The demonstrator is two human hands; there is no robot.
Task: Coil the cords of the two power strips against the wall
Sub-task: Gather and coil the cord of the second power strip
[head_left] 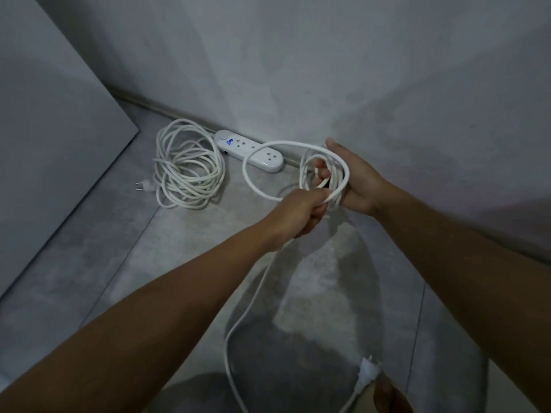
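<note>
Left grip pinches white cord; right grip curls round its gathered loops, near power strip.

The power strip is lying on the floor, touching the foot of the wall. Just left of the power strip, a coiled cord is resting on the floor, with a plug lying at its far-left edge and a board standing beyond. Right of the power strip, the right hand is holding a looped cord above the floor. The left hand is gripping it just in front. One loop is crossing before the power strip's right end. Well in front of the power strip, this cord is trailing down to a second plug.
</note>
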